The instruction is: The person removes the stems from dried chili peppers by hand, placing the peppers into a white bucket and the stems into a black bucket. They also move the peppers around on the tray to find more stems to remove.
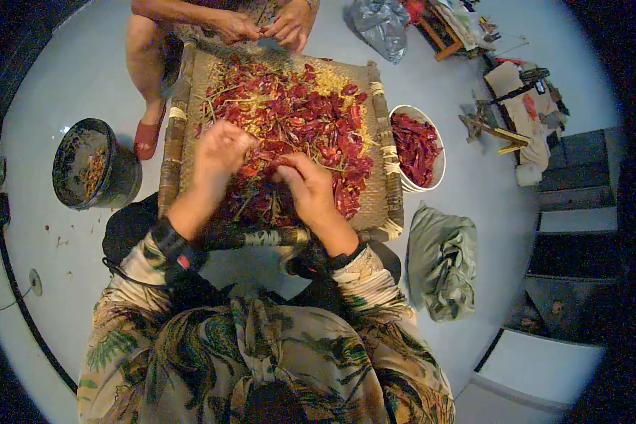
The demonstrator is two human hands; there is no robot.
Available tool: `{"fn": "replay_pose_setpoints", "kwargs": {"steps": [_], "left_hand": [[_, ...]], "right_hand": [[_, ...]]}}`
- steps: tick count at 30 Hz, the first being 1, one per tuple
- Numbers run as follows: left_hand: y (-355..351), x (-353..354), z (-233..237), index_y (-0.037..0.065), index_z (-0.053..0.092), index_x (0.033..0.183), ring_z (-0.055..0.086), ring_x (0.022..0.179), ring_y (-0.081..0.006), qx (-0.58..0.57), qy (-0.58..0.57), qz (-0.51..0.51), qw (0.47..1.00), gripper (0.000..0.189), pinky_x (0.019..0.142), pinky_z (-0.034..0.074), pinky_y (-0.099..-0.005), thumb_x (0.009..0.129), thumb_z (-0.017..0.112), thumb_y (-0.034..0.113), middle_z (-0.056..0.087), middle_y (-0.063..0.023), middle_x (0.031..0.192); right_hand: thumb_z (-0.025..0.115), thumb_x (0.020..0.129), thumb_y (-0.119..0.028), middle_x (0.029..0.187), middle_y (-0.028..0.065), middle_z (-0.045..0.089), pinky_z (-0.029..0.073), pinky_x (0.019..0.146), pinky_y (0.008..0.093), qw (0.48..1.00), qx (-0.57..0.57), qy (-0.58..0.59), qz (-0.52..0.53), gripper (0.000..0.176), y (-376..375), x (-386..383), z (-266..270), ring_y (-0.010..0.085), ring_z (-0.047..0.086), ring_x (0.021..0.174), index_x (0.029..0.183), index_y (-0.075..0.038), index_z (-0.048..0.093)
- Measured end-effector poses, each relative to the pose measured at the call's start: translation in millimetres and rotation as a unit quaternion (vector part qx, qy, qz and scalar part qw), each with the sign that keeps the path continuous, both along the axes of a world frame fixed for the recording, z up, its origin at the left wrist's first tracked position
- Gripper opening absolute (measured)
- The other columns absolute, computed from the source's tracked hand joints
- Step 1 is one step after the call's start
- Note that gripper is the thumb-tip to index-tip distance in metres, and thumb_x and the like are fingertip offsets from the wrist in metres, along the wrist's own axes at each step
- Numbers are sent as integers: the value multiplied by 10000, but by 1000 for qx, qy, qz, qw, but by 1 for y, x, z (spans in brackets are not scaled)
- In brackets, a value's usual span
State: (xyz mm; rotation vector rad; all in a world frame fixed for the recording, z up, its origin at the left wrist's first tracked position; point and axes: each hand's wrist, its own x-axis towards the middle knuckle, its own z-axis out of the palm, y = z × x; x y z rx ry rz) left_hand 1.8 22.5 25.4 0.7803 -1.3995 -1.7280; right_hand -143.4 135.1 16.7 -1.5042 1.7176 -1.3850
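A woven tray with a wooden frame (376, 169) lies across my lap, strewn with dried red chili peppers (339, 134), stems and yellow seeds (332, 81). Over its near half, my right hand (309, 189) pinches a dried chili pepper (278, 167) between thumb and fingers. My left hand (220, 150) is just to the left, its fingers drawn together beside the same pepper. Motion smears that hand, and what its fingertips hold is too small to make out.
Across the tray, another person's hands (265, 28) work at something small. A white bucket (438, 166) of red chili pieces stands right, a black bucket (131, 173) with scraps left. A greenish sack (442, 261) and a grey plastic bag (380, 27) lie on the floor.
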Motion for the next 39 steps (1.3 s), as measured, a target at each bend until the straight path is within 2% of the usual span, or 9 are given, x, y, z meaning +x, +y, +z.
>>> {"fn": "replay_pose_setpoints", "kwargs": {"steps": [11,19,23,27,29,32,35,36,39], "left_hand": [[-9,-2,-5,22,537,904,565,592,-117,205,72,-82,973,97,619,556,-308,879,556,115,605,-67,779],[-9,0,-13,35,524,952,524,604,-115,234,111,-86,962,124,627,562,-350,851,508,106,507,-18,717],[-15,-3,-28,45,525,945,512,599,-108,227,93,-100,964,123,619,551,-336,854,491,120,495,-13,716],[-9,-5,-23,64,534,902,492,587,-94,186,37,-85,978,91,561,474,-278,846,505,130,497,2,698],[-8,-8,-23,85,542,866,456,569,-83,161,10,-89,983,74,506,367,-218,841,519,151,490,23,681],[-5,-10,-22,54,547,895,509,583,-98,176,8,-96,980,90,546,473,-258,828,507,98,508,-8,676],[-4,-12,-20,50,552,901,502,576,-97,155,8,-102,983,99,544,464,-249,819,517,91,507,-5,665],[-5,-12,-24,49,551,903,496,569,-95,143,-1,-111,983,99,541,459,-246,820,522,96,508,-4,665],[-6,-14,-33,47,548,906,480,553,-87,118,-16,-133,984,100,533,441,-234,829,536,110,513,-1,665]], "right_hand": [[592,853,-82,861,98,601,490,694,294,981,46,-190,-15,176,-8,-29,-28,153,608,796,998,2,539],[691,781,-119,684,5,563,415,555,251,946,-10,-83,-313,131,-16,-142,-55,99,504,600,781,-31,593],[712,756,-226,747,115,645,458,639,322,907,131,126,-380,264,-16,-182,-91,205,607,703,852,7,633],[715,742,-294,835,189,666,469,709,384,881,269,230,-312,374,-23,-170,-90,291,644,797,919,27,643],[739,723,-271,793,161,663,469,680,348,921,194,186,-282,348,-29,-180,-129,222,624,728,886,23,651],[738,726,-157,746,88,657,454,633,290,955,130,163,-209,236,-34,-173,-147,131,562,653,855,22,656],[755,706,-208,850,156,674,487,737,358,973,182,14,-141,332,-38,-152,-123,274,637,775,933,13,657],[704,753,-81,748,1,636,426,601,240,980,169,-29,-104,130,-33,-122,-72,74,533,661,846,0,664],[712,751,-96,743,-11,622,416,606,227,991,113,20,-73,129,-31,-103,-53,62,516,667,827,-4,662]]}}
